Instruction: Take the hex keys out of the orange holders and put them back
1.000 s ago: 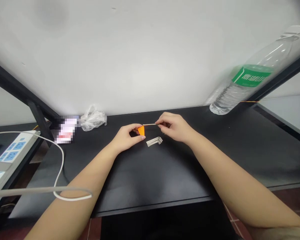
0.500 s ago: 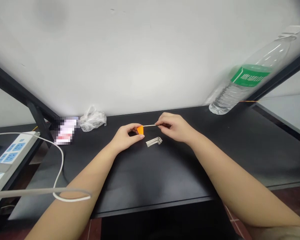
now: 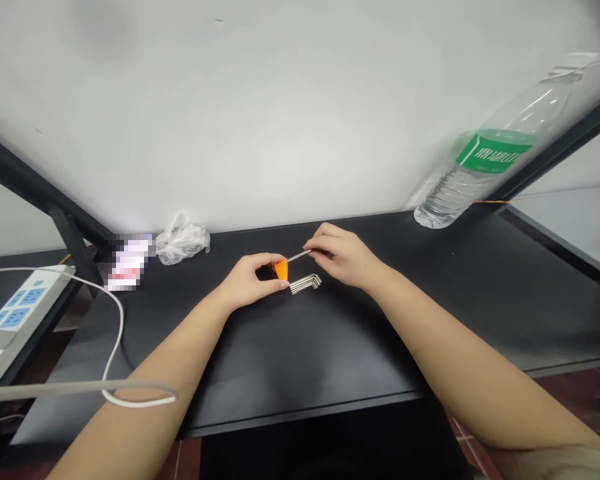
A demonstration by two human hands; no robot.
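The left hand [image 3: 253,281] pinches the orange holder [image 3: 281,270]; the right hand [image 3: 341,255], apart from it, pinches a key [image 3: 299,255] reaching the holder's top — seated or loose, I cannot tell. The other keys [image 3: 304,285] lie bunched just right of the holder — all outside it.

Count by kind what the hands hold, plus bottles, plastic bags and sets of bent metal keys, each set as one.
Orange piece, in the left hand: 1
Thin metal rod, in the right hand: 1
Bottle: 1
Plastic bag: 1
Set of bent metal keys: 1
Total: 5
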